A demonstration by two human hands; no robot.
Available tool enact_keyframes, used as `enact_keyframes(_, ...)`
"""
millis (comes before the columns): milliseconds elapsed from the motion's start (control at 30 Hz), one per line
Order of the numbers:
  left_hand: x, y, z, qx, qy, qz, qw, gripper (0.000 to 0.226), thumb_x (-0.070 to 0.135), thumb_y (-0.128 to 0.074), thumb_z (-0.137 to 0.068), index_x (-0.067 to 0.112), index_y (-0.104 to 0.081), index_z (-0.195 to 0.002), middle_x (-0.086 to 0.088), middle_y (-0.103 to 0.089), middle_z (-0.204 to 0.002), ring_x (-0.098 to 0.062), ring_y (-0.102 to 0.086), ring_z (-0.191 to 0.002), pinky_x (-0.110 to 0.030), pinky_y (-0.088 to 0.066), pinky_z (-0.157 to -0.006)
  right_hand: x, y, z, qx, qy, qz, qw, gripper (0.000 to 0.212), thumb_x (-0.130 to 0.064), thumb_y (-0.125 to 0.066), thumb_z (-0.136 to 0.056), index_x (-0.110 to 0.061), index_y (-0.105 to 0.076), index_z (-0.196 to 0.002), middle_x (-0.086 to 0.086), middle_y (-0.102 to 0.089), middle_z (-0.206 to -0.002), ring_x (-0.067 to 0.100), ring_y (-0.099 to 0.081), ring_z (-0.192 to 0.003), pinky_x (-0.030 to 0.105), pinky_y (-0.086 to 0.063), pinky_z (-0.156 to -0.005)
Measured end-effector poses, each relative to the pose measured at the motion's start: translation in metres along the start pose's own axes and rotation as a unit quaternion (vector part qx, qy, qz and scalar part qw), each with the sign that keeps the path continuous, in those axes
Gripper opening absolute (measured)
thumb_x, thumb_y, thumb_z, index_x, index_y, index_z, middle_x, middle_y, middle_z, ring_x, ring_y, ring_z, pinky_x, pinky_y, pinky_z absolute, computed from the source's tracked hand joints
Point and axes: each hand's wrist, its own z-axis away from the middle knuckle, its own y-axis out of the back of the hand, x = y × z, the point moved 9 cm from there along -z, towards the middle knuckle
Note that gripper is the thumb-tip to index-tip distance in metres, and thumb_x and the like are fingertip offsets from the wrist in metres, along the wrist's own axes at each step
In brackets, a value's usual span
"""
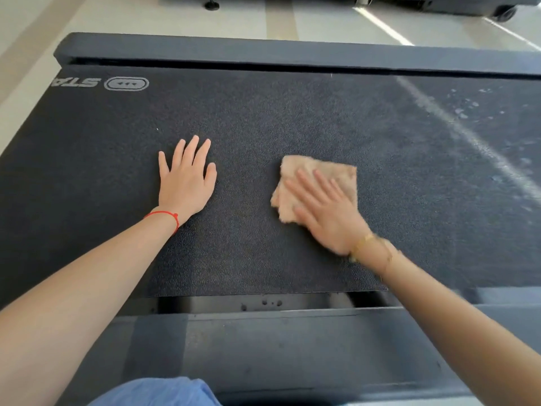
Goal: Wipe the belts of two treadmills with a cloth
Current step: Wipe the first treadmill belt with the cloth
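A folded, fuzzy tan cloth (322,183) is pressed flat by the right hand (328,212), grip released, on the pebbled black belt (263,118); the left hand (187,177) is laid flat, grip released.

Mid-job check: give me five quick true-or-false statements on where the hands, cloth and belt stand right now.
1. The right hand presses a tan fuzzy cloth onto the black textured treadmill belt. True.
2. The left hand grips the cloth. False: it lies flat on the bare belt, apart from the cloth.
3. Pale dusty marks show on the belt's right part. True.
4. The cloth lies on the floor. False: it is on the belt.
5. A red string bracelet circles the right wrist. False: the left wrist.
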Motion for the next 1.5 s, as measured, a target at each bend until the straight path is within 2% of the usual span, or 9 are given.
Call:
enact_keyframes(133, 0.0, -0.002, 0.0, -0.004, 0.012, 0.0, 1.0, 0.055, 0.038, -0.025, -0.105, 0.027, -0.018, -0.158, 0.001, -0.015, -0.166, -0.021, -0.007, -0.153, -0.058, -0.004, -0.121, 0.023, 0.004, -0.05, -0.006, -0.099, -0.04, 0.994, 0.052, -0.045, -0.016, -0.106, -0.038, -0.005, -0.156, -0.008, 0.005, -0.165, 0.023, 0.012, -0.152, 0.038, 0.013, -0.121)
enact_keyframes(333, 0.0, -0.001, 0.002, 0.001, 0.02, -0.002, 1.0, 0.054, 0.036, -0.028, -0.105, 0.027, -0.019, -0.158, 0.002, -0.015, -0.166, -0.02, -0.007, -0.153, -0.057, -0.005, -0.121, -0.06, -0.014, 0.01, -0.01, 0.091, -0.012, 0.996, 0.052, -0.043, -0.018, -0.106, -0.036, -0.008, -0.157, -0.011, 0.0, -0.165, 0.02, 0.01, -0.152, 0.037, 0.01, -0.122)
enact_keyframes(400, 0.0, 0.0, 0.004, 0.003, 0.032, 0.006, 0.999, 0.054, 0.034, -0.028, -0.105, 0.026, -0.019, -0.158, 0.002, -0.015, -0.166, -0.02, -0.007, -0.153, -0.058, -0.004, -0.121, -0.053, -0.014, 0.03, -0.007, 0.102, -0.02, 0.995, 0.052, -0.045, -0.018, -0.105, -0.037, -0.012, -0.156, -0.013, -0.003, -0.165, 0.016, 0.007, -0.152, 0.035, 0.008, -0.123)
enact_keyframes(633, 0.016, -0.001, 0.011, 0.005, 0.085, 0.014, 0.996, 0.056, 0.033, -0.029, -0.104, 0.021, -0.017, -0.158, -0.004, -0.012, -0.166, -0.028, -0.004, -0.153, -0.064, 0.0, -0.119, 0.065, 0.011, -0.034, 0.015, -0.091, -0.036, 0.995, 0.052, -0.045, -0.02, -0.105, -0.039, -0.01, -0.156, -0.009, 0.001, -0.165, 0.022, 0.006, -0.152, 0.038, 0.009, -0.121)
enact_keyframes(733, 0.019, 0.0, 0.012, 0.011, 0.082, 0.008, 0.997, 0.056, 0.033, -0.028, -0.104, 0.02, -0.017, -0.158, -0.004, -0.013, -0.166, -0.028, -0.005, -0.153, -0.064, -0.001, -0.119, 0.073, 0.013, -0.074, 0.005, -0.144, -0.036, 0.989, 0.052, -0.044, -0.015, -0.106, -0.036, -0.008, -0.157, -0.005, 0.002, -0.166, 0.025, 0.009, -0.152, 0.042, 0.009, -0.122)
enact_keyframes(1000, 0.021, 0.0, 0.016, 0.01, 0.06, 0.004, 0.998, 0.056, 0.033, -0.029, -0.104, 0.021, -0.019, -0.158, -0.004, -0.015, -0.165, -0.029, -0.006, -0.153, -0.065, -0.003, -0.119, -0.023, -0.007, -0.016, -0.008, 0.082, -0.032, 0.996, 0.052, -0.047, -0.014, -0.105, -0.038, -0.011, -0.156, -0.012, -0.003, -0.165, 0.017, 0.008, -0.152, 0.036, 0.01, -0.122)
enact_keyframes(1300, 0.032, -0.001, 0.014, 0.001, 0.009, 0.008, 1.0, 0.055, 0.032, -0.031, -0.103, 0.021, -0.023, -0.157, -0.001, -0.018, -0.165, -0.023, -0.007, -0.153, -0.062, -0.004, -0.12, 0.115, 0.021, -0.124, 0.018, -0.149, -0.03, 0.988, 0.053, -0.047, -0.015, -0.105, -0.037, -0.009, -0.157, -0.006, 0.003, -0.166, 0.025, 0.007, -0.152, 0.043, 0.008, -0.122)
enact_keyframes(1400, 0.035, -0.002, 0.012, -0.007, 0.002, 0.004, 1.0, 0.056, 0.033, -0.03, -0.103, 0.022, -0.021, -0.157, 0.0, -0.018, -0.165, -0.021, -0.006, -0.153, -0.059, -0.003, -0.121, 0.092, 0.018, -0.165, 0.004, -0.142, -0.031, 0.989, 0.053, -0.046, -0.013, -0.105, -0.035, -0.008, -0.157, -0.005, 0.003, -0.166, 0.027, 0.009, -0.152, 0.044, 0.009, -0.122)
enact_keyframes(1500, 0.035, -0.003, 0.012, -0.011, -0.003, -0.002, 1.0, 0.057, 0.034, -0.029, -0.103, 0.022, -0.019, -0.158, 0.001, -0.016, -0.165, -0.02, -0.005, -0.154, -0.058, -0.003, -0.122, 0.041, 0.01, -0.169, -0.003, -0.054, -0.034, 0.998, 0.052, -0.044, -0.013, -0.106, -0.034, -0.009, -0.157, -0.005, 0.002, -0.166, 0.026, 0.009, -0.152, 0.043, 0.009, -0.122)
